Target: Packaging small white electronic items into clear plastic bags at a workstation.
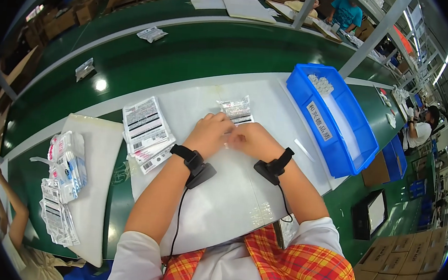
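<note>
My left hand and my right hand meet over the middle of the white board. Their fingers are curled in close together, and a bit of something small and clear shows between them, too blurred to name. Just beyond my fingertips lies a silver printed pouch, its near end partly hidden by my hands. Left of my left hand, a pile of white-and-silver printed pouches rests on the board. Each wrist wears a black strap with a small black device.
A blue bin with small white parts stands at the right. More packets lie on a white board at far left. Two silver pouches lie on the green belt. Other people sit farther off.
</note>
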The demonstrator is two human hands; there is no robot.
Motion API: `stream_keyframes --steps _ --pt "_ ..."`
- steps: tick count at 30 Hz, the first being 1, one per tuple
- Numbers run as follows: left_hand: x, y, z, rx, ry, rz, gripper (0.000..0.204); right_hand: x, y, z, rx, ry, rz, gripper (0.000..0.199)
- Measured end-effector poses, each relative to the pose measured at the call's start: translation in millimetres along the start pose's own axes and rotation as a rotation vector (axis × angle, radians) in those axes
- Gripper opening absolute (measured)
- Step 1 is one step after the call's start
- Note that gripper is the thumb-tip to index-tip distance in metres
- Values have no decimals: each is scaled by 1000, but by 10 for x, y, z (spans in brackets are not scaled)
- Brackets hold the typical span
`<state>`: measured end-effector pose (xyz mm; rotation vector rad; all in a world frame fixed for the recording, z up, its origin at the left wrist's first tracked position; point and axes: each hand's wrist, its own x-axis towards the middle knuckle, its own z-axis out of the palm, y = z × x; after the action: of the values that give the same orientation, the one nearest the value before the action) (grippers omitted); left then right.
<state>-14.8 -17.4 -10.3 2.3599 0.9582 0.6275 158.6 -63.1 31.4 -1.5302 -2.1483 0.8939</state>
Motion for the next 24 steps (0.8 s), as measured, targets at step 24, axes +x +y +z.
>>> stream_keyframes --steps 24 --pt "118 267 16 165 42 -3 30 -4908 2954 1126 -43 768 1115 16"
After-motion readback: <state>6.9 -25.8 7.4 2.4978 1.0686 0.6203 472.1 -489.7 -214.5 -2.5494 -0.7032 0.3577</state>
